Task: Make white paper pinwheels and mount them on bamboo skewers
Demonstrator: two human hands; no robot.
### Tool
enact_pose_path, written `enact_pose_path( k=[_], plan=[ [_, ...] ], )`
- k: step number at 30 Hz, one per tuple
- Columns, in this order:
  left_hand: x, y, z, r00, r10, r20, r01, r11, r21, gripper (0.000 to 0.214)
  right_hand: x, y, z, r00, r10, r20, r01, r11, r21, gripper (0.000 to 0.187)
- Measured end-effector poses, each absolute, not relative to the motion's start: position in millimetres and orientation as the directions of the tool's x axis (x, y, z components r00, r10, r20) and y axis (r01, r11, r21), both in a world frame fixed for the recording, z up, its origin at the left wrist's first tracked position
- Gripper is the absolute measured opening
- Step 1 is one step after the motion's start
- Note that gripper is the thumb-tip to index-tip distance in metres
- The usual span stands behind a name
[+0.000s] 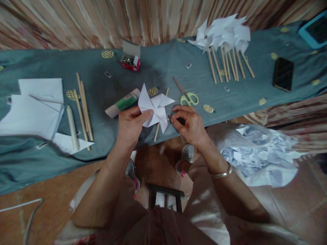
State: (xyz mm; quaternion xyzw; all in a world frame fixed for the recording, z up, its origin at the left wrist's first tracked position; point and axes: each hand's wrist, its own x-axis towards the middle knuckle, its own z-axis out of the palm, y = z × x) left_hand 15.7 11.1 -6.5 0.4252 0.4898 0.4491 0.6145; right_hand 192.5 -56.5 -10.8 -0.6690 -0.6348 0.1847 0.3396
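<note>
My left hand (pixel 131 124) pinches a white paper pinwheel (pixel 160 111), its thumb lying on the folded middle. Beneath the pinwheel a thin wooden stick (pixel 157 131) sticks out at top and bottom. My right hand (pixel 187 123) is just to the right of the paper, thumb and fingertips drawn together. Anything between those fingertips is too small to make out. Scissors (pixel 189 97) with light green handles lie beyond my right hand. A green-and-beige tube (pixel 122 103) rests beside my left hand. Farther back stands an opened red box (pixel 130 62) of small shiny metal pieces.
Several pinwheels on sticks (pixel 227 37) lie at the back right, near a black phone (pixel 283 74) and a blue-framed device (pixel 314 30). To the left are paper sheets (pixel 33 114), wooden sticks (pixel 84 109) and a pale rod (pixel 73 127). A bag of paper scraps (pixel 258 156) sits below the table's edge.
</note>
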Motion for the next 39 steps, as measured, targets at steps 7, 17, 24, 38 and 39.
enact_pose_path(
  k=[7,17,24,38,39],
  plan=[
    [16,12,-8,0.129,0.972,-0.198,-0.153,0.217,0.964,0.011,201,-58,-19,0.147,0.978,0.147,0.639,0.019,-0.769,0.013],
    [17,12,-13,0.134,0.975,-0.178,-0.164,0.199,0.966,0.014,210,-63,-18,0.136,0.979,0.152,0.716,0.01,-0.698,0.015],
    [18,11,-16,0.142,0.974,-0.178,-0.174,0.202,0.964,0.014,210,-70,-6,0.164,0.966,0.201,0.765,0.004,-0.644,0.014],
    [20,7,-8,0.156,0.97,-0.186,-0.1,0.203,0.974,0.016,194,-75,-1,-0.044,0.978,0.202,0.892,0.13,-0.432,0.022],
    [20,7,-8,0.158,0.969,-0.19,-0.1,0.207,0.973,0.016,193,-77,-1,-0.04,0.98,0.195,0.898,0.12,-0.422,0.022]
  ],
)
